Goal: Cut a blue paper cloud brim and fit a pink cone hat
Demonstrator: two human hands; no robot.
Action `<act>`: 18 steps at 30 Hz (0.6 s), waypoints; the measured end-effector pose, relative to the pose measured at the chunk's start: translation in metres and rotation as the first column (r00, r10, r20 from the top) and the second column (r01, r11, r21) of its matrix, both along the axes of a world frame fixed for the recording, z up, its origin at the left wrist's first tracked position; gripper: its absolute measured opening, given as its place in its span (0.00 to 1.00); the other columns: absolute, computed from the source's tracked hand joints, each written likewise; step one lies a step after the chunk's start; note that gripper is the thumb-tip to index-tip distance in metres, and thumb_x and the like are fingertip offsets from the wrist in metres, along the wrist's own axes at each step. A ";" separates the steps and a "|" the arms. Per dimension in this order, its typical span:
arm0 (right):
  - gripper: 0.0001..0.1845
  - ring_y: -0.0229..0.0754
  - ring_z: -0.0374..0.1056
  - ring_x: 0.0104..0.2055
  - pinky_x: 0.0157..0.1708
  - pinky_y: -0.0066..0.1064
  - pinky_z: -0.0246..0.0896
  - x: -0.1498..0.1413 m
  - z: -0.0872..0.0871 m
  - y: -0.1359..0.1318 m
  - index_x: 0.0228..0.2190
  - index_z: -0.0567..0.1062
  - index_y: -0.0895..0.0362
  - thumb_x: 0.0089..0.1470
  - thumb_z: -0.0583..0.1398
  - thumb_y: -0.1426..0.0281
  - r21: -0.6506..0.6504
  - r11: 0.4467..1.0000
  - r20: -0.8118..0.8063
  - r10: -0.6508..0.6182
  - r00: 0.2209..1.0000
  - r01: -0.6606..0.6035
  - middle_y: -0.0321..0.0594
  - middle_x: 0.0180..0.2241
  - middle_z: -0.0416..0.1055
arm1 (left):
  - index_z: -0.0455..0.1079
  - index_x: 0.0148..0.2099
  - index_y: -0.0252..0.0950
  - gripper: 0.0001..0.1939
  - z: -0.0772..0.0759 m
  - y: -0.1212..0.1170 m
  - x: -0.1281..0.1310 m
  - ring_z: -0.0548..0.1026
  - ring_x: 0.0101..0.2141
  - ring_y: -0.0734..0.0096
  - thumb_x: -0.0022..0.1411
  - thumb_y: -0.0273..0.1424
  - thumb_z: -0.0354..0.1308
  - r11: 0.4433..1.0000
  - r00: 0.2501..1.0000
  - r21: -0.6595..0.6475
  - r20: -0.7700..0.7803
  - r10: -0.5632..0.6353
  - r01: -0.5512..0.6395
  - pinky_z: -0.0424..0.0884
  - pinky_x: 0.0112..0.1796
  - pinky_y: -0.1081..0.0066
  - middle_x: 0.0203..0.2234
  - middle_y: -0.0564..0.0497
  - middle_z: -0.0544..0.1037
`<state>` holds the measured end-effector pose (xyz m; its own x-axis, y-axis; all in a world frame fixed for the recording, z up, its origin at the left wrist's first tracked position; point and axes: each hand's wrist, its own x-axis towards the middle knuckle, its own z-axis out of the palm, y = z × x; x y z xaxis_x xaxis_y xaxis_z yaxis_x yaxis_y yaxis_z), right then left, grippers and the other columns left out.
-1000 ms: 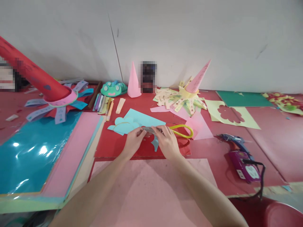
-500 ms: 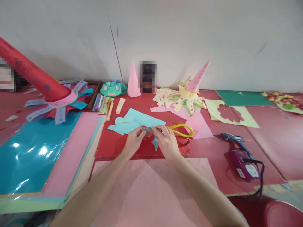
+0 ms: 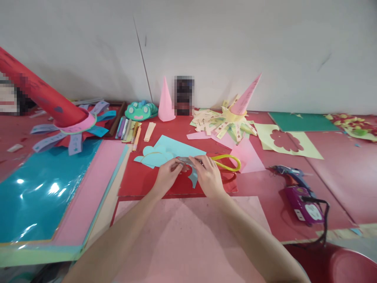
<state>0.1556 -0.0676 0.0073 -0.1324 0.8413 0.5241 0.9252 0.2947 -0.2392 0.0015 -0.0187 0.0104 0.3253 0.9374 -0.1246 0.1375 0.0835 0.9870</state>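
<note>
Yellow-handled scissors (image 3: pixel 228 158) are held level above the table, their grey blades (image 3: pixel 186 160) showing between my two hands. My left hand (image 3: pixel 167 173) is closed in a pinch at the blade tips. My right hand (image 3: pixel 209 175) has its fingers and thumb closed around the blades near the pivot, so part of the metal is hidden. Just below the blades is a curved blue-grey paper scrap (image 3: pixel 193 177), against the right fingers. A light blue paper cloud (image 3: pixel 154 155) and a light blue sheet (image 3: pixel 182 146) lie behind my hands.
A glue gun (image 3: pixel 290 173) and a purple power strip (image 3: pixel 304 206) with a cord lie at right. Pink paper (image 3: pixel 247 155) is near the scissors' handle. At left stands a red paper tube (image 3: pixel 61 106); markers (image 3: pixel 126 127) and a pink cone (image 3: pixel 166 104) sit behind.
My hands stay almost in place. The grey blades show slightly more between my fingers, and the yellow handle has shifted very slightly.
</note>
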 end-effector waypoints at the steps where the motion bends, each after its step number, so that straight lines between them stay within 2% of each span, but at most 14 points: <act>1: 0.22 0.45 0.64 0.40 0.37 0.36 0.62 -0.001 0.000 0.000 0.50 0.72 0.56 0.59 0.49 0.81 0.004 1.000 0.003 0.001 1.000 -0.001 0.45 0.38 0.69 | 0.67 0.30 0.38 0.06 0.000 0.000 0.000 0.78 0.30 0.67 0.55 0.34 0.54 1.000 1.000 -0.004 0.005 0.002 -0.002 0.73 0.36 0.68 0.25 0.53 0.79; 9: 0.20 0.45 0.64 0.39 0.37 0.37 0.63 -0.004 0.000 -0.001 0.49 0.72 0.57 0.59 0.50 0.80 0.001 1.000 -0.003 0.001 1.000 -0.001 0.46 0.38 0.70 | 0.66 0.27 0.38 0.12 -0.005 0.004 -0.001 0.79 0.31 0.64 0.56 0.41 0.54 1.000 1.000 -0.024 -0.021 0.012 -0.013 0.74 0.34 0.66 0.25 0.51 0.80; 18: 0.21 0.45 0.64 0.40 0.37 0.36 0.62 -0.002 0.000 -0.001 0.49 0.73 0.58 0.58 0.49 0.82 0.018 1.000 0.010 0.005 1.000 -0.005 0.46 0.38 0.70 | 0.64 0.27 0.38 0.10 -0.005 0.004 -0.002 0.79 0.31 0.64 0.57 0.38 0.53 0.999 1.000 -0.042 0.010 0.007 -0.007 0.73 0.35 0.66 0.27 0.50 0.80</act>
<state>0.1533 -0.0682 0.0068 -0.1417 0.8309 0.5381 0.9259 0.3036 -0.2249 -0.0004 -0.0151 0.0050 0.3204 0.9336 -0.1603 0.1264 0.1256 0.9840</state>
